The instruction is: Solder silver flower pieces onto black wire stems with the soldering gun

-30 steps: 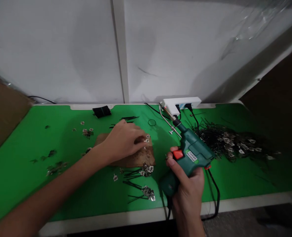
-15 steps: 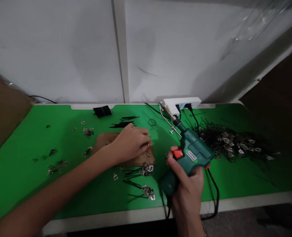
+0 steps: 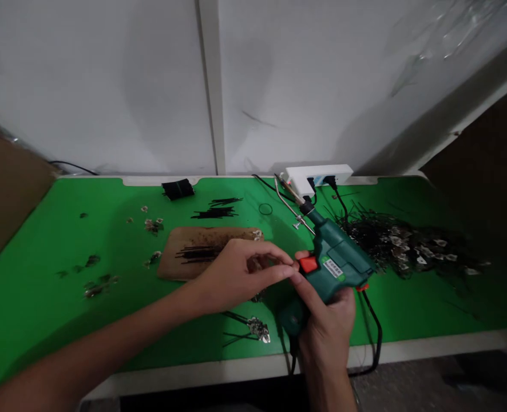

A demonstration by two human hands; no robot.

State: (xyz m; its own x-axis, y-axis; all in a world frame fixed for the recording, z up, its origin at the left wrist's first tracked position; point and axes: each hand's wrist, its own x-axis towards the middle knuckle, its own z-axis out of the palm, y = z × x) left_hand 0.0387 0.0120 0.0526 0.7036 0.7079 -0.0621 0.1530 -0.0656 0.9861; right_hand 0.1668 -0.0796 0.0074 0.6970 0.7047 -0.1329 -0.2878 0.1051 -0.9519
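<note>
My right hand (image 3: 328,320) is wrapped around the handle of a green soldering gun (image 3: 341,252) with a red trigger; its tip points up and away. The thumb and index finger of my left hand (image 3: 253,269) are pinched together against my right thumb, and whatever is between them is too small and covered to make out. Beneath my left hand lies a brown board (image 3: 182,234) carrying a row of thin black wires (image 3: 195,253) and small metal tabs (image 3: 257,234) at its right end. In front of the board rests a bunch of wires with metal tabs (image 3: 257,329).
A large heap of wired tabs (image 3: 399,246) lies on the right. Behind the gun stands a white power strip (image 3: 339,171) with black plugs. Loose metal tabs (image 3: 153,226) are scattered left; a black wire bundle (image 3: 178,189) and loose wires (image 3: 214,213) lie at the back.
My left hand has moved right and toward me, from over the board to my right thumb, uncovering the wires on the board. My right hand keeps the soldering gun in nearly the same place.
</note>
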